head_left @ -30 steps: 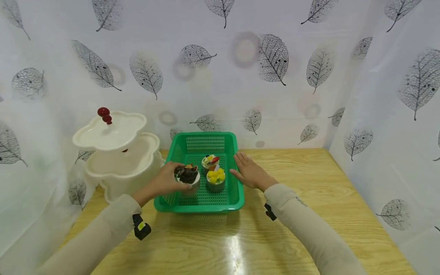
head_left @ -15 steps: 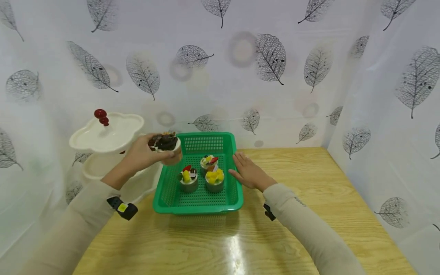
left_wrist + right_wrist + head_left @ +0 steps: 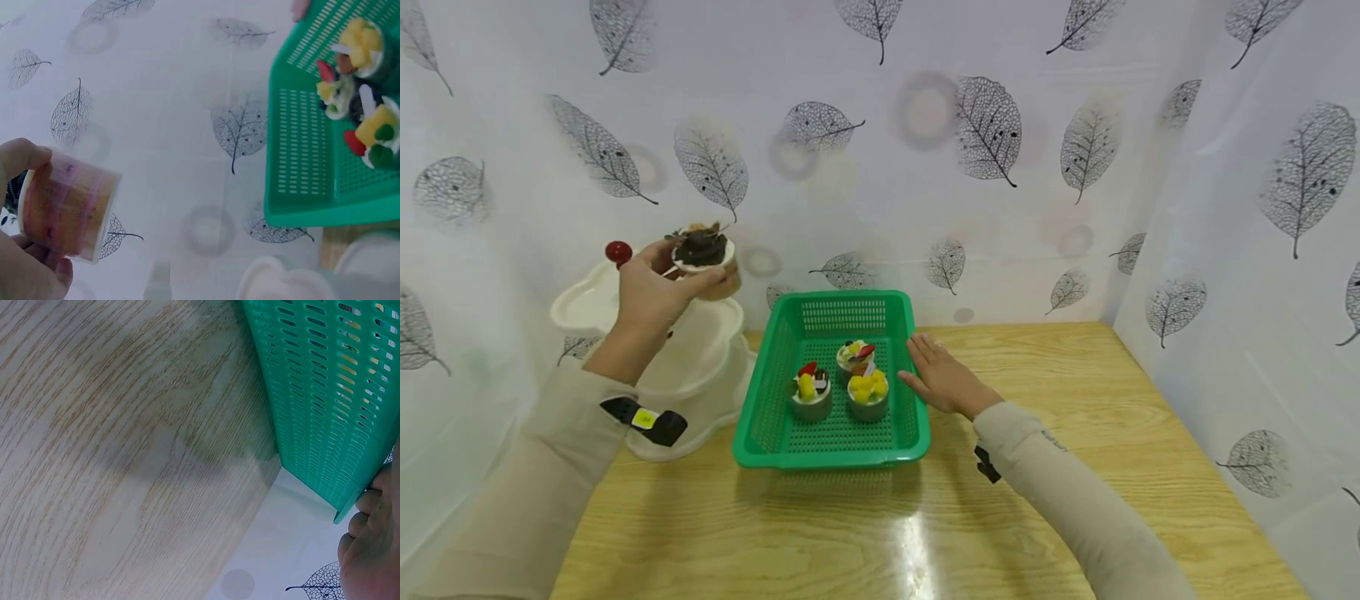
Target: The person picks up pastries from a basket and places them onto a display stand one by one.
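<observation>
My left hand (image 3: 651, 296) grips a cake cup (image 3: 702, 250) with a dark chocolate topping, holding it up in front of the tiered stand's top tray (image 3: 586, 302). In the left wrist view, sponge and pink cream layers show through this cup's (image 3: 69, 206) clear side, between thumb and fingers. The straight fingers of my right hand (image 3: 947, 379) rest on the right rim of the green plastic basket (image 3: 827, 459). Inside stand three more cake cups: one with strawberry and yellow fruit (image 3: 811, 400), one with mixed fruit (image 3: 855, 358), one with yellow cubes (image 3: 868, 398).
The cream scalloped stand has a lower tray (image 3: 700, 354) left of the basket and a red knob (image 3: 618, 252) on top. A wooden table (image 3: 1030, 358) carries everything. Leaf-printed white sheeting (image 3: 880, 200) hangs behind and along both sides.
My left hand has lifted the chocolate-topped cake cup out of the basket, up and leftward to the stand's top tray, uncovering the strawberry-topped cup. The right hand has stayed at the basket rim.
</observation>
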{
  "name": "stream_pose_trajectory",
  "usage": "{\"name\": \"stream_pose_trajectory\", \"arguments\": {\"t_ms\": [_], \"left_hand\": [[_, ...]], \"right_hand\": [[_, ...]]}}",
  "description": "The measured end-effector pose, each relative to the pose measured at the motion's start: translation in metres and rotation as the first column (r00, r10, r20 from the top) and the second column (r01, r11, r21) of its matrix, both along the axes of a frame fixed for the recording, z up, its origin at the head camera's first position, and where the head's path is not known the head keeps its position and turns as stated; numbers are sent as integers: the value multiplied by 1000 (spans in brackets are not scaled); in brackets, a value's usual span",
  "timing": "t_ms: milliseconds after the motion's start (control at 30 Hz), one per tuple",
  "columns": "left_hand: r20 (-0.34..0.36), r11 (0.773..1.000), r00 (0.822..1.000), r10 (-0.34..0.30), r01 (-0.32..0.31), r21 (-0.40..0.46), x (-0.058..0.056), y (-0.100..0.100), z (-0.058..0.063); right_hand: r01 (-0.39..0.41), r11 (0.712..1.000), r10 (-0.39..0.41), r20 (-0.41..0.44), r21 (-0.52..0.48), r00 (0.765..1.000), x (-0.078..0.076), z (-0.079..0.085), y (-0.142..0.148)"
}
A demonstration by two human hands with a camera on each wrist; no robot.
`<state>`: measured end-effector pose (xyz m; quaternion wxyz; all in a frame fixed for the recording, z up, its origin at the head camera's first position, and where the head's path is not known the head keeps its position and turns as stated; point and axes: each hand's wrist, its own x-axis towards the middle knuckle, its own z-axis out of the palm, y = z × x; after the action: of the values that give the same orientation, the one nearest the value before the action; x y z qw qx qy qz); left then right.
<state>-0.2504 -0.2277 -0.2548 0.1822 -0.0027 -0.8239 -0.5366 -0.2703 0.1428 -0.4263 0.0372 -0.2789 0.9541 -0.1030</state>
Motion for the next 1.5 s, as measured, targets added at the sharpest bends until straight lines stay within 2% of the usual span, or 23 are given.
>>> {"name": "stream_pose_trajectory", "arguments": {"t_ms": [67,167,300,433,567,667,767,967,1067,1200,1500], "left_hand": [[-11,997,999,42,-42,72,-3,-1,3],[4,977,998,62,-61,203,-7,-4,10],[-3,925,999,50,-45,376,-10,-6,19],[-14,910,996,90,-76,408,-16,-6,24],[1,930,987,162,-153,334,-26,-6,24],[28,939,973,230,-229,256,-32,-5,23],[63,933,955,291,-298,203,-39,-5,20],[123,927,926,356,-367,82,-49,-5,9],[128,912,908,399,-407,42,-52,-6,3],[140,897,889,436,-443,16,-56,-9,-2],[180,895,882,437,-445,8,-58,-11,-9]], "right_hand": [[1,1000,-1,1,2,1000,0,0,0],[1,1000,-1,2,-3,1000,0,-1,1],[-5,1000,5,0,-4,1000,-1,-2,1],[-9,1000,9,0,-12,1000,-2,-4,1],[-12,1000,12,-4,-18,1000,-3,-6,1],[-11,1000,11,-7,-14,1000,-3,-6,1],[-12,1000,12,-10,-13,1000,-2,-5,1],[-13,1000,13,-5,-5,1000,0,-2,1],[-15,1000,15,-2,-1,1000,0,0,1],[-12,1000,12,9,10,1000,0,1,0],[3,1000,-3,19,11,1000,2,1,1]]}}
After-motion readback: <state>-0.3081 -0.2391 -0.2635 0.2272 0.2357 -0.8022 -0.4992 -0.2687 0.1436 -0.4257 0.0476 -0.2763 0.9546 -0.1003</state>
